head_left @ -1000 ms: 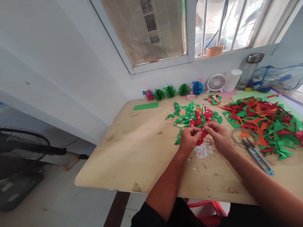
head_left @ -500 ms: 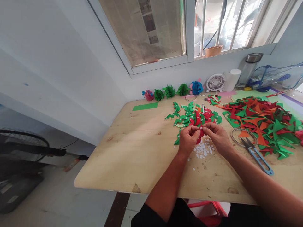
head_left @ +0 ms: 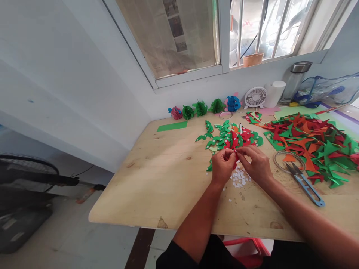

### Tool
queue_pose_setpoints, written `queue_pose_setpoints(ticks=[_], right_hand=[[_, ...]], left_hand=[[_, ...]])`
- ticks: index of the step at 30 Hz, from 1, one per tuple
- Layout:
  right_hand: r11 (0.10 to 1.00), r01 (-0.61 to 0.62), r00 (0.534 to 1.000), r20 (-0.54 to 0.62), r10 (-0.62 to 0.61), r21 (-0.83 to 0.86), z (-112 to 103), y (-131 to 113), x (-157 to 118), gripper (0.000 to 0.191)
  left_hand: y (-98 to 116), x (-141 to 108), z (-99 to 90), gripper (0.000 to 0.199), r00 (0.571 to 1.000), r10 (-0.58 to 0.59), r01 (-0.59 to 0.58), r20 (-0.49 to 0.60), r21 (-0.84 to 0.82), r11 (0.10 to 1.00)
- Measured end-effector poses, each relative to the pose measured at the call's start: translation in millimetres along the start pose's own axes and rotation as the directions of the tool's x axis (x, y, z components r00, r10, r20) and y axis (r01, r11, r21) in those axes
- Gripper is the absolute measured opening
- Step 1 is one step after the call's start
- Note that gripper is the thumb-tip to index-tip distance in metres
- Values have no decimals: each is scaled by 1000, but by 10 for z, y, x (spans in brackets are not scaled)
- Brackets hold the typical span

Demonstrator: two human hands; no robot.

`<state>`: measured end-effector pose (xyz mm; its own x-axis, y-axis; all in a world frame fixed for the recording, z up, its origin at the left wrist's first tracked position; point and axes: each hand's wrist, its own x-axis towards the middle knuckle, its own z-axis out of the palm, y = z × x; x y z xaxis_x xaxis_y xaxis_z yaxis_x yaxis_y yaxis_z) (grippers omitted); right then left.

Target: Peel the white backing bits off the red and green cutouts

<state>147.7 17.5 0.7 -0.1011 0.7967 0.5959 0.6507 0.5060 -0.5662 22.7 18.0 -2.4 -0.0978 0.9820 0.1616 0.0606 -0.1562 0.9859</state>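
Between my two hands is a red paper cutout, partly hidden by the fingers. My left hand pinches it from the left. The fingers of my right hand close on its upper edge, where a tiny white spot shows. Just below the hands lies a scatter of small white paper squares. Beyond the fingertips are green paper cutouts and red paper cutouts, many with white squares on them.
At the right, a heap of red, green and orange scraps lies by thread snips and a metal ring. Along the wall stand honeycomb paper figures, a small white fan and a glass bottle. A green strip lies back left.
My right hand has shifted slightly left, its fingertips closer to the left hand at the top of the red cutout. The left hand keeps its pinch almost in place.
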Motion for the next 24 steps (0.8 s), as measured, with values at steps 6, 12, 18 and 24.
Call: queue_pose_setpoints(ticks=[6,12,18,24], right_hand=[[995,68,998,6,-67,-74,-3,22,7,19],[986,106,994,-26,-110,-125,2,42,1,20],[990,90,995,-41,-95,-111,11,41,-6,18],[990,59,996,-52,-66,-126,19,36,-8,17]], left_hand=[[9,-15,-15,16,997,72,-75,36,80,994],[10,-27,-18,16,994,102,-108,48,155,982],[-14,-22,-18,17,993,106,-112,48,164,980],[-23,-22,-9,17,994,98,-103,41,153,983]])
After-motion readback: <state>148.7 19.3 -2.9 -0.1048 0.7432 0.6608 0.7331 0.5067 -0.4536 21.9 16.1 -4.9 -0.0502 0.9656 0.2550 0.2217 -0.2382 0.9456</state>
